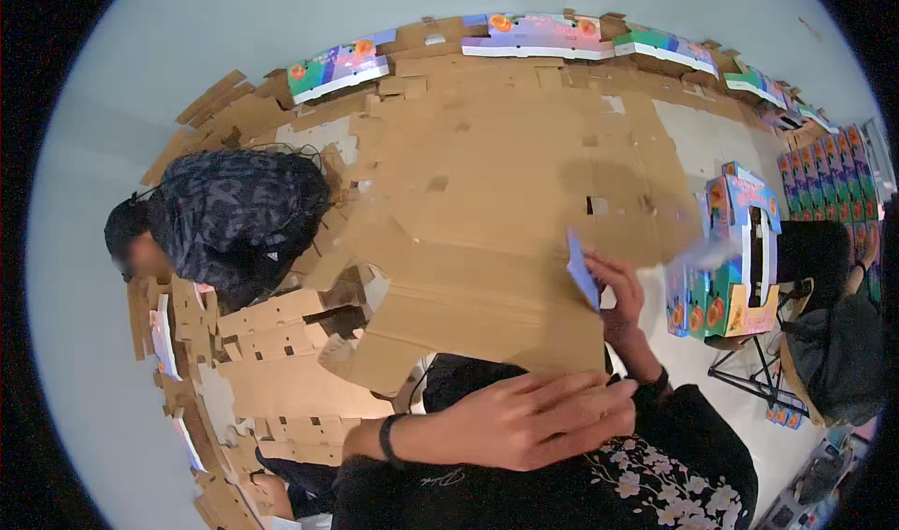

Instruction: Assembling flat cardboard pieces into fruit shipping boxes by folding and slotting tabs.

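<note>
An unfolded cardboard carton [468, 315] lies across my lap, its plain brown side up, with creases running across it. At its right edge a blue-purple flap [582, 272] stands up. My right hand [622, 291] is closed on the carton beside this flap, fingers bent over the edge. Across the near edge reaches my left hand [543, 422], fingers stretched out to the right and slightly apart; whether its fingertips touch the cardboard I cannot tell. Both wrists carry dark bands.
Brown cardboard sheets [506, 137] cover the floor ahead. Colourful folded cartons [538, 38] line the wall. At right stand printed carton boxes [740, 249], a folding stool [763, 375] and a seated person [833, 343]. Another person [234, 216] bends over cardboard at left.
</note>
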`<state>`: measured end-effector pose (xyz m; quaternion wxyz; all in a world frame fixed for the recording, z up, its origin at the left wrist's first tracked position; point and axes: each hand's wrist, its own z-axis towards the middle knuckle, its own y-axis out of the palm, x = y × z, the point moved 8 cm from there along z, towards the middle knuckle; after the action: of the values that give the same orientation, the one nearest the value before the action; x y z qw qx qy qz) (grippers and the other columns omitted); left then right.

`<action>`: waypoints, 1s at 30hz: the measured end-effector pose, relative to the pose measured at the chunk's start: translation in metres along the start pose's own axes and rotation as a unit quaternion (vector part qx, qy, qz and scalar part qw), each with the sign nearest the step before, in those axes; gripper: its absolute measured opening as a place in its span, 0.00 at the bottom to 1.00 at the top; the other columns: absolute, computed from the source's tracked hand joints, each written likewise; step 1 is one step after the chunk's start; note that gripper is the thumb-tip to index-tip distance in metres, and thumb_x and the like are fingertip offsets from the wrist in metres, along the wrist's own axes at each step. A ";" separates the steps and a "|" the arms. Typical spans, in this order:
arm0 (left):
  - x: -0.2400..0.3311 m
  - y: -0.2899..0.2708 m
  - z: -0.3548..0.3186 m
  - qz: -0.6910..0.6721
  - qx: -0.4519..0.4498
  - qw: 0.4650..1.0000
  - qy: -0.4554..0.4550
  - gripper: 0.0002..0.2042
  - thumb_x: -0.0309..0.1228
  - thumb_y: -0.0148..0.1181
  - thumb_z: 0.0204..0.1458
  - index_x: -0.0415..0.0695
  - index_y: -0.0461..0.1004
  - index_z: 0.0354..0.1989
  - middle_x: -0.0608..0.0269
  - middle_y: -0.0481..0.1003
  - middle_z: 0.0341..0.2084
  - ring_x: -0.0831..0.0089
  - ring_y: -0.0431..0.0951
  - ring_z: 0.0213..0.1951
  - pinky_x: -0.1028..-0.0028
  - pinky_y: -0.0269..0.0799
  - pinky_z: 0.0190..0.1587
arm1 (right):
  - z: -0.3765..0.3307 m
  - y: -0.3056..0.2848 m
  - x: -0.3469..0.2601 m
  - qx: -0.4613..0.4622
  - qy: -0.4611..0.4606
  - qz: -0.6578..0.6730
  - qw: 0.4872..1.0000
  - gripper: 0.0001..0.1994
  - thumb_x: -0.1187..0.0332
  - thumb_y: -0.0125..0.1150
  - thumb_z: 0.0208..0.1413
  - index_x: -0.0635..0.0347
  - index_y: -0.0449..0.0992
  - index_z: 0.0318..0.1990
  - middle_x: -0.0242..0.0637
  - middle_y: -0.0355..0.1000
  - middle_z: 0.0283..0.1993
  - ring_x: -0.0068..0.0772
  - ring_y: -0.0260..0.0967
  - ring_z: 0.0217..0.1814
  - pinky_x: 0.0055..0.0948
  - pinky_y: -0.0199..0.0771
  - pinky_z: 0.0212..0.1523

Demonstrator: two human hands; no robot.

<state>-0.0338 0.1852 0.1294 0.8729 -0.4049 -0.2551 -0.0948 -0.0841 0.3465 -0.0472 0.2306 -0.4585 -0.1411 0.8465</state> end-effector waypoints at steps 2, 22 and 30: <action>-0.005 -0.015 -0.027 -0.038 -0.002 0.998 -0.040 0.21 0.38 0.70 0.52 0.41 0.80 0.52 0.51 0.76 0.58 0.57 0.82 0.51 0.65 0.81 0.50 | -0.024 0.005 0.013 0.014 0.052 0.044 0.998 0.21 0.72 0.73 0.51 0.62 0.79 0.54 0.50 0.77 0.56 0.48 0.76 0.59 0.41 0.76 0.59; -0.206 -0.038 -0.150 0.084 0.098 0.927 -0.353 0.31 0.43 0.66 0.54 0.40 0.70 0.65 0.43 0.73 0.62 0.51 0.68 0.67 0.56 0.57 0.71 | -0.049 0.005 0.024 0.006 0.157 0.069 0.985 0.25 0.71 0.74 0.50 0.61 0.77 0.57 0.48 0.76 0.61 0.50 0.75 0.62 0.42 0.73 0.63; -0.163 -0.006 -0.149 -0.076 0.181 0.937 -0.288 0.19 0.35 0.66 0.58 0.35 0.75 0.52 0.40 0.75 0.58 0.51 0.74 0.64 0.54 0.64 0.69 | -0.129 -0.035 0.010 0.032 0.088 -0.182 0.979 0.20 0.77 0.69 0.49 0.60 0.78 0.52 0.44 0.77 0.56 0.51 0.77 0.49 0.40 0.78 0.52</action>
<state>-0.1197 0.0620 -0.0328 0.8105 -0.2298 -0.5387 0.0076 0.0289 0.3855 -0.1085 0.4072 -0.4906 -0.1743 0.7504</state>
